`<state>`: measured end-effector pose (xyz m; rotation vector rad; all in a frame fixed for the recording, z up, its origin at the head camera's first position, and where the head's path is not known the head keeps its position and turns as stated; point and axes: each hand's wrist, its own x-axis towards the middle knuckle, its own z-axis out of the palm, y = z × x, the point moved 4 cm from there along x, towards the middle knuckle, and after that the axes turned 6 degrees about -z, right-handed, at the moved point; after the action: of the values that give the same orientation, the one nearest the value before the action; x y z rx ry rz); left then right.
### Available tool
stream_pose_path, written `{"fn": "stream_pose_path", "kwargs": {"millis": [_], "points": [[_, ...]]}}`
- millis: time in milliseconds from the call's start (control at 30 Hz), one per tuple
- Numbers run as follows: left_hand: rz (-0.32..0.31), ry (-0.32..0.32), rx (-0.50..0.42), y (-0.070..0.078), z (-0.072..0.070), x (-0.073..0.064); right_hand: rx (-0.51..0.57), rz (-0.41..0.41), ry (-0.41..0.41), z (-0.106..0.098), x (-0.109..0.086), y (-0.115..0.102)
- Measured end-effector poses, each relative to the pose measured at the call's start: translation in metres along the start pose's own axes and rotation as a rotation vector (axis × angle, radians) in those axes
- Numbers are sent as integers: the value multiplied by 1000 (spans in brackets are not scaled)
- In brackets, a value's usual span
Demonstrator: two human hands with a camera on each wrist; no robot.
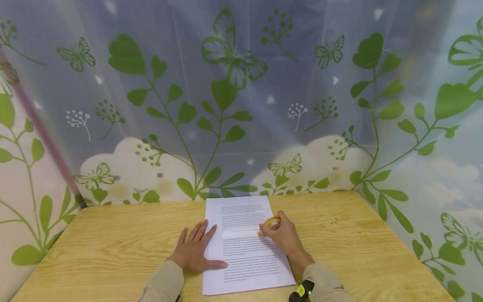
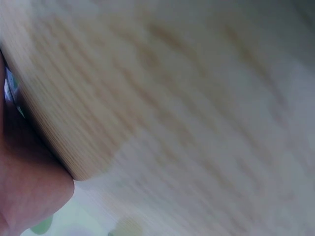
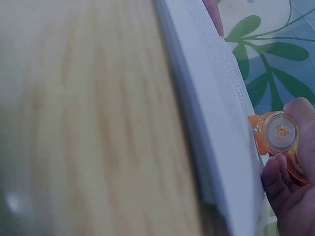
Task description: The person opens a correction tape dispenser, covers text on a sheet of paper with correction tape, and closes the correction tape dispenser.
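Head view: orange correction tape (image 1: 273, 222) is pinched by right hand (image 1: 286, 238); printed paper (image 1: 249, 262) beneath is touched by spread left hand (image 1: 194, 251).

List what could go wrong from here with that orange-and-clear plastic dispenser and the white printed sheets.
1. The stack of white printed sheets might shift or skew, since the left hand reaches over only its left edge.
2. The orange-and-clear plastic dispenser, held in the right hand, is close to lines of dark text; a slip could mark or cover neighbouring words.
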<state>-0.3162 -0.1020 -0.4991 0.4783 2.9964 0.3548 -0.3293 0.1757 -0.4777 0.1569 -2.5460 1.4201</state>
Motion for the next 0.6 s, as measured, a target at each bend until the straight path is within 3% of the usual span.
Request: {"fn": "stream_pose_path", "kwargs": {"millis": [300,600], "points": [[6,4,11,0,-1,0,-4,1,10,-10,-2,4],[-6,17,24,-6,9,6,-16,-1,20,-18,0,13]]}}
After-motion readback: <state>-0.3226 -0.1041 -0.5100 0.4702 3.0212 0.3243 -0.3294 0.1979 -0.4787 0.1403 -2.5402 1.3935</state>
